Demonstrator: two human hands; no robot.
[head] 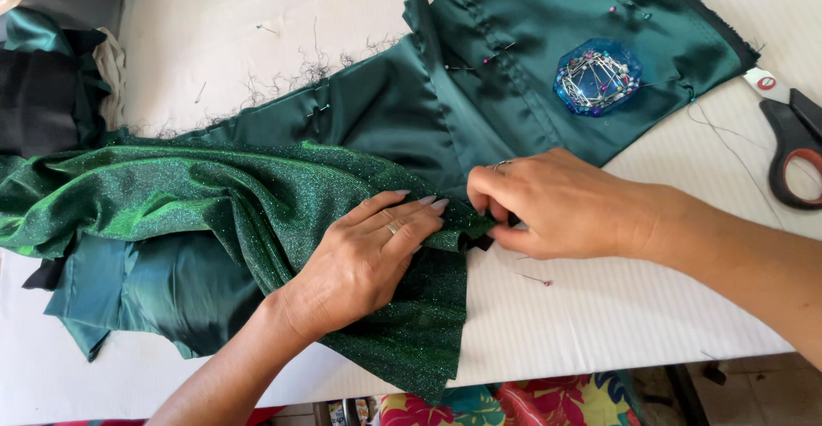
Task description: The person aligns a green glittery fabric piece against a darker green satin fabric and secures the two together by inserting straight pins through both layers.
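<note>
Fabric: glittery green cloth over satin on our white table | left hand flat, fingers together, pinning it still | right hand pinched on its edge | pin holder, scissors near.

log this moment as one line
left hand: flat on glitter fabric | right hand: pinching fabric edge | pin dish on satin | scissors right

White table, daylight bright; floral cloth below front edge.

two hands, one scissors, one pin holder
</note>
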